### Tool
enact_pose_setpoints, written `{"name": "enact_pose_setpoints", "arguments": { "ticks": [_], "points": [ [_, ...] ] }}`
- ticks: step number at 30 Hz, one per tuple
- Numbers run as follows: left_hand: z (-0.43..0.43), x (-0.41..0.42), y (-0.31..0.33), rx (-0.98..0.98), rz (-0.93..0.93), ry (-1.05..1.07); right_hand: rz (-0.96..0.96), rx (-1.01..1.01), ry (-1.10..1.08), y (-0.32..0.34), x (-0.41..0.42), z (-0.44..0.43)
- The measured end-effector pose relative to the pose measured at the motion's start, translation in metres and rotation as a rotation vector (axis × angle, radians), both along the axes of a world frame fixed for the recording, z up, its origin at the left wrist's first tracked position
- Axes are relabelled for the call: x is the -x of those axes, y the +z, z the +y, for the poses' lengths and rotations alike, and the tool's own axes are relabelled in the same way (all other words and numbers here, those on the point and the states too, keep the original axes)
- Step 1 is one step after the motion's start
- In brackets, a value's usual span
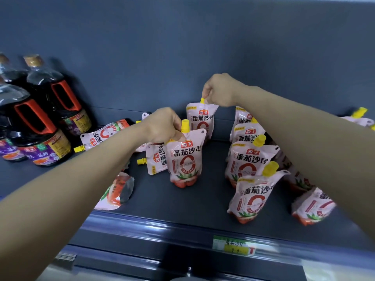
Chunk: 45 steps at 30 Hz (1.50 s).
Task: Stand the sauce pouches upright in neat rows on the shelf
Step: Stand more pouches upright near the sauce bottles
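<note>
Pink tomato sauce pouches with yellow caps stand and lie on a dark shelf (203,201). My left hand (162,126) pinches the top of an upright pouch (184,161) in the shelf's middle. My right hand (220,90) grips the top corner of another upright pouch (200,120) farther back. To the right, several pouches stand in a column, the nearest being the front pouch (253,195). Other pouches lie flat at the left: one (103,134) by the bottles, one (157,159) behind my left hand, one (118,191) under my left forearm.
Large dark soy sauce bottles (52,102) with orange handles stand at the far left. My right forearm hides part of the pouches (312,205) at the right. A price tag (233,245) sits on the shelf's front rail. The shelf's back wall is dark grey.
</note>
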<state>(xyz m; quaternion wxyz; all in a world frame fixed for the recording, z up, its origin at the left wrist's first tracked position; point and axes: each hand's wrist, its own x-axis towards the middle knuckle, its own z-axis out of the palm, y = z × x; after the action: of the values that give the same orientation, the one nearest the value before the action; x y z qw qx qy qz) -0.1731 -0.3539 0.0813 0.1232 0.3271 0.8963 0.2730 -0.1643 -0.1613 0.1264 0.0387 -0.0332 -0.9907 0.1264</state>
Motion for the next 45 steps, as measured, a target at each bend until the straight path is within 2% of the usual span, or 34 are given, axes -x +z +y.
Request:
{"name": "enact_pose_setpoints", "arguments": {
  "ticks": [6, 9, 18, 28, 38, 45],
  "points": [
    [-0.043, -0.001, 0.0, 0.028, 0.026, 0.052, -0.066, -0.026, 0.122, -0.007, 0.013, -0.031],
    [-0.068, -0.001, -0.001, 0.034, 0.044, 0.11, -0.17, -0.053, 0.18, -0.013, 0.02, -0.05],
    [-0.127, -0.002, -0.009, -0.005, 0.093, 0.236, -0.461, -0.367, 0.359, -0.056, 0.039, -0.112],
    [-0.157, 0.0, -0.015, 0.0, 0.092, 0.295, -0.628, -0.495, 0.351, -0.098, 0.057, -0.129],
    [-0.155, 0.006, -0.017, 0.0, 0.092, 0.318, -0.565, -0.446, 0.299, -0.126, 0.068, -0.127],
    [-0.142, 0.011, -0.015, 0.011, 0.129, 0.261, -0.509, -0.237, 0.306, -0.089, 0.068, -0.105]
  ]
}}
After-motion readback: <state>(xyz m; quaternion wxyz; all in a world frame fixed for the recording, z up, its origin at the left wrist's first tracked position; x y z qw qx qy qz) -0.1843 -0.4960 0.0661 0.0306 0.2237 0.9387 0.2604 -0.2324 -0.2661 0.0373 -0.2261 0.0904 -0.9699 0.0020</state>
